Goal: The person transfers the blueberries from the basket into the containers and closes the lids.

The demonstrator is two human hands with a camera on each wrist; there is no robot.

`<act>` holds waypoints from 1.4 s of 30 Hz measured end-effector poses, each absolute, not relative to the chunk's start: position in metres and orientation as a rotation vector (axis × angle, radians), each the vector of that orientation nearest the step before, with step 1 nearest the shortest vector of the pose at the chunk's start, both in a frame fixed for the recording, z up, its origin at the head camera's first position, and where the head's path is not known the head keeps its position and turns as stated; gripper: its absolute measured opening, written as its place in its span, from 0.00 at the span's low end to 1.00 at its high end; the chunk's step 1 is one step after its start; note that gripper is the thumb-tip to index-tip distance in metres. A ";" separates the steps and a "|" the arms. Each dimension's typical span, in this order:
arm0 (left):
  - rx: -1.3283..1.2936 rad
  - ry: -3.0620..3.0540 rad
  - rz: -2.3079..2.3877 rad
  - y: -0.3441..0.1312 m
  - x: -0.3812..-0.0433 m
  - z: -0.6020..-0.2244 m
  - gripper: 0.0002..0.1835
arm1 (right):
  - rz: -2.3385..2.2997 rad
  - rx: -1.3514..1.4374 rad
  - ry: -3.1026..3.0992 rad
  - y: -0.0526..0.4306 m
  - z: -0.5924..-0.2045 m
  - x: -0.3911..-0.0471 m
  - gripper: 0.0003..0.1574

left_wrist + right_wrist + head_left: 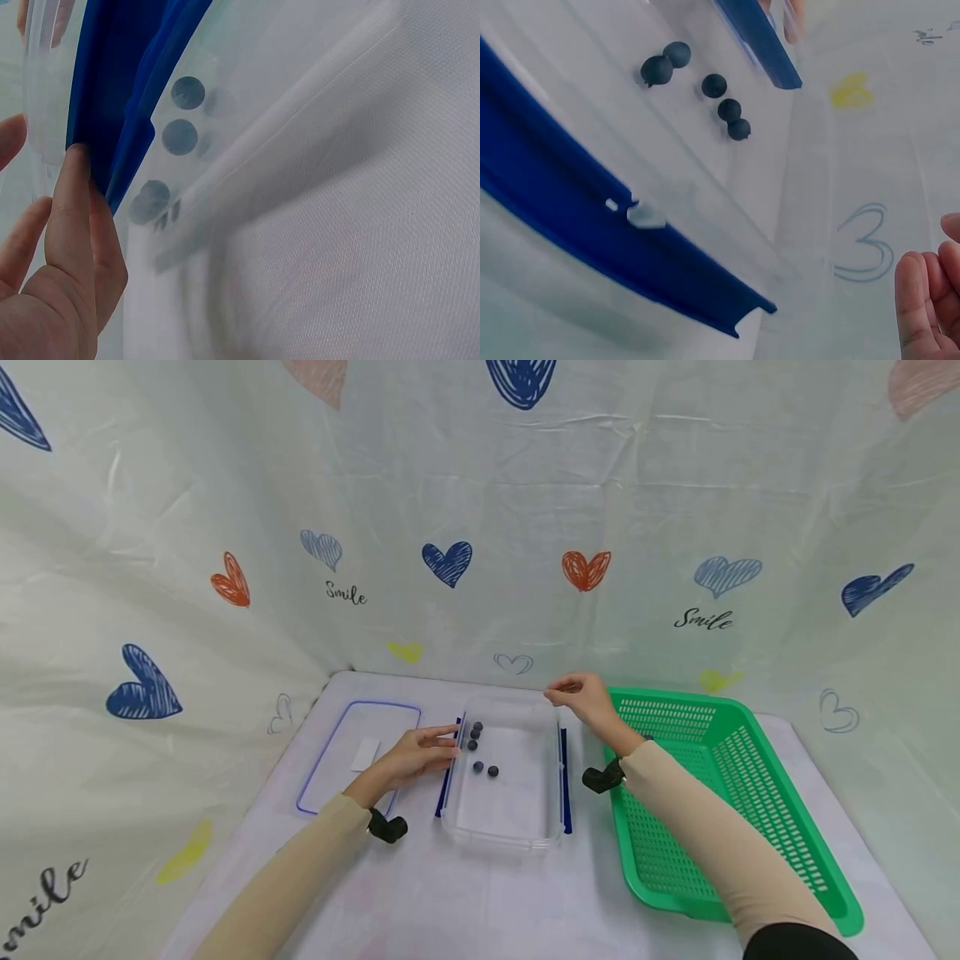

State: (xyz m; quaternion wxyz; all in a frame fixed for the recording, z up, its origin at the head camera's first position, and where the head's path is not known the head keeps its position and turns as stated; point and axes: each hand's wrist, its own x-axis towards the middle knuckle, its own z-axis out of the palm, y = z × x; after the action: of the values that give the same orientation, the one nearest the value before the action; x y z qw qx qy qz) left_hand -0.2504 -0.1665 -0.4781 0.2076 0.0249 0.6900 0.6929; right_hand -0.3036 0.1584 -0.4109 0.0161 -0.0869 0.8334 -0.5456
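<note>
Clear box [504, 841] is best kept steady — blue latch [112, 90] touched by left hand [415, 755], right hand [590, 700] seemingly empty, fingers relaxed

My arms [716, 835] reach forward; my left hand [408, 757] angles rightward, fingers [70, 217] nearly straight and slightly parted; my right hand [588, 697] sits farther forward, angled leftward, fingers gently bent.
</note>
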 end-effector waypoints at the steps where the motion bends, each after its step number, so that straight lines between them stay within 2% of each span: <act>1: 0.070 1.922 1.927 -0.166 -0.250 -0.478 0.32 | -1.697 -0.267 2.599 0.162 -0.410 -0.303 0.16; 26: 0.035 1.914 1.928 -0.166 -0.252 -0.479 0.32 | -1.688 -0.170 2.643 0.240 -0.400 -0.289 0.25; 42: 0.047 1.910 1.928 -0.165 -0.251 -0.478 0.32 | -1.541 -0.146 2.827 0.276 -0.419 -0.280 0.21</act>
State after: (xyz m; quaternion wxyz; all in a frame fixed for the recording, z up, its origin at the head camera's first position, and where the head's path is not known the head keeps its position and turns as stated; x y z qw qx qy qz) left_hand -0.2509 -0.1654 -0.4777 0.2120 0.0169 0.6877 0.6942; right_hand -0.2802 0.2758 -0.4194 -0.0407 -0.0453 0.8765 -0.4776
